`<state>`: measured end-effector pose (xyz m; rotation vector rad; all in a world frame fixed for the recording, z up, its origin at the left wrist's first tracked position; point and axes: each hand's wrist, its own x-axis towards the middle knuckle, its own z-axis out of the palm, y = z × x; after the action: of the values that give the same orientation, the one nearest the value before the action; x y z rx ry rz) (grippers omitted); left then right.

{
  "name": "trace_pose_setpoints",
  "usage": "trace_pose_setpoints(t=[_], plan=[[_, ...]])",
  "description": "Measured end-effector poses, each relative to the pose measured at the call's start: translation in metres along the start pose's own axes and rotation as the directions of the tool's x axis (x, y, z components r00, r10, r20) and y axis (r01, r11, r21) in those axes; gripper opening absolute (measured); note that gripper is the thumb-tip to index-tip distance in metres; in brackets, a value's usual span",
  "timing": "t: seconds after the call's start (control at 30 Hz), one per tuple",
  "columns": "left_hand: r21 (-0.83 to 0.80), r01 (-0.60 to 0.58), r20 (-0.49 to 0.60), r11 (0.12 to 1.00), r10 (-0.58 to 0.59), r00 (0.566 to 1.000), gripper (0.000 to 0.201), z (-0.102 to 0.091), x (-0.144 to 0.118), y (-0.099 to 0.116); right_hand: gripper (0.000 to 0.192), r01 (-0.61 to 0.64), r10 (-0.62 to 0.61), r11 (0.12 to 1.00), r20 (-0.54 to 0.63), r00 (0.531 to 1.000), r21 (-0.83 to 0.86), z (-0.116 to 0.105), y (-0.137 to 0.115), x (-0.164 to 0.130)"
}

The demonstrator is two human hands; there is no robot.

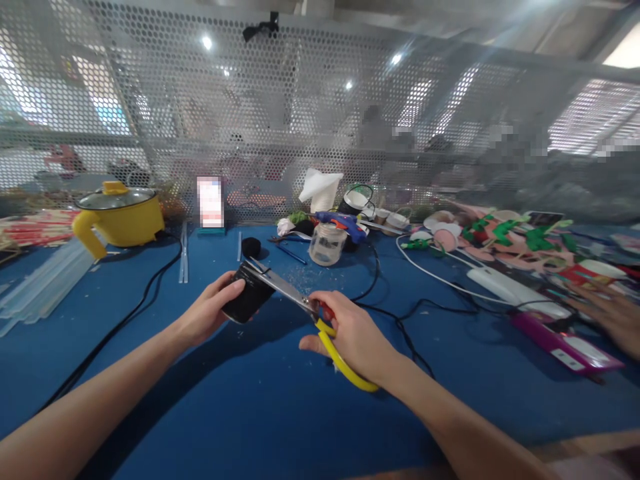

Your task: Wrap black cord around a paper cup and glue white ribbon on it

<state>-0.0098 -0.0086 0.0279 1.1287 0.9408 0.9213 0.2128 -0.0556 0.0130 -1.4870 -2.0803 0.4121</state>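
Left hand (207, 317) fingers grip a black roll (249, 295); right hand (353, 333) fingers clasp scissors (300, 307), whose blades could nick the thumb.

A blue table (260, 413) runs wide; behind it stands a perforated metal screen (280, 113) — ceiling lamps (207, 43) glare through; daylight at right.

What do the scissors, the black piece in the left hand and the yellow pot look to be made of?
Scissors: bright reflective blades, likely steel; smooth yellow handle, probably plastic. Black piece: matte, no glare, perhaps felt or foam; too blurred to tell. Yellow pot: glossy body, plastic or enamelled metal, with a shiny see-through lid, apparently glass.
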Motion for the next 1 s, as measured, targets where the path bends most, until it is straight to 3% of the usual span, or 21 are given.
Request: trace_pose_setpoints(t=[0.33,0.53,1.0], plan=[[0.014,-0.005,-0.069,1.000,0.006,0.998,0.039,0.010,-0.004,-0.003,0.040,0.077,-0.088,0.995,-0.185,0.979,-0.066,0.010,0.003,-0.001],[0.048,0.000,-0.105,0.999,0.005,0.994,0.039,0.014,-0.006,-0.002,0.044,0.030,-0.048,0.995,-0.185,0.982,-0.099,0.011,0.005,0.000],[0.054,0.011,-0.102,0.998,-0.006,0.995,0.037,0.016,-0.007,-0.005,0.035,0.040,-0.083,0.982,-0.230,0.970,-0.184,0.013,0.005,0.001]])
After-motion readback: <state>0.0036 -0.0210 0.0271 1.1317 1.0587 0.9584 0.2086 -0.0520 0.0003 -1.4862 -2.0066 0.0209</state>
